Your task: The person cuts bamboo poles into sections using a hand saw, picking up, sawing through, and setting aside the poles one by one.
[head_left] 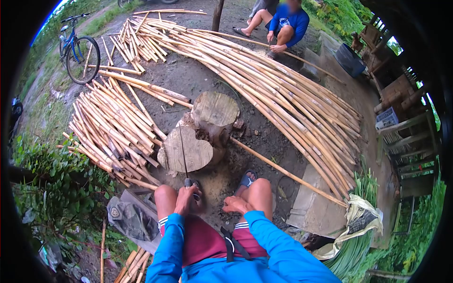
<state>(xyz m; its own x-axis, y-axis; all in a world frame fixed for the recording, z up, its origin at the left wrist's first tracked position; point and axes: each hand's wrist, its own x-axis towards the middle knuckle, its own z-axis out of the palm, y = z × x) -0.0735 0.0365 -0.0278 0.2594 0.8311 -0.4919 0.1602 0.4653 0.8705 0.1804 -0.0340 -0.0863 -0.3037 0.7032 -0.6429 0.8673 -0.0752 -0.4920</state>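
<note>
Now, a long blade (pixel 182 151) lies over the near stump (pixel 198 153)

So we look down past our knees, and our left hand (pixel 185 200) is closed around the dark handle (pixel 188 182) of the blade, beside our left knee. The blade points away from us, over the pale cut top of the near stump; whether it touches the wood, we cannot tell. Our right hand (pixel 237 204) is just beside our right knee, fingers curled in and narrow, and we cannot tell whether it grips anything. Just beyond the near stump we have the far stump (pixel 215 108), its round top a little up and to the right. On our left we see a heap of short poles (pixel 111 127), and on our right a broad spread of long poles (pixel 283 89) curves across the ground. Between the stumps and our right side, a single pole (pixel 288 172) slants towards a pale sack (pixel 361 212). Up ahead, a person in a blue top (pixel 295 23) sits low, both hands near another pole, and a bicycle (pixel 78 52) stands at the far left.
</note>
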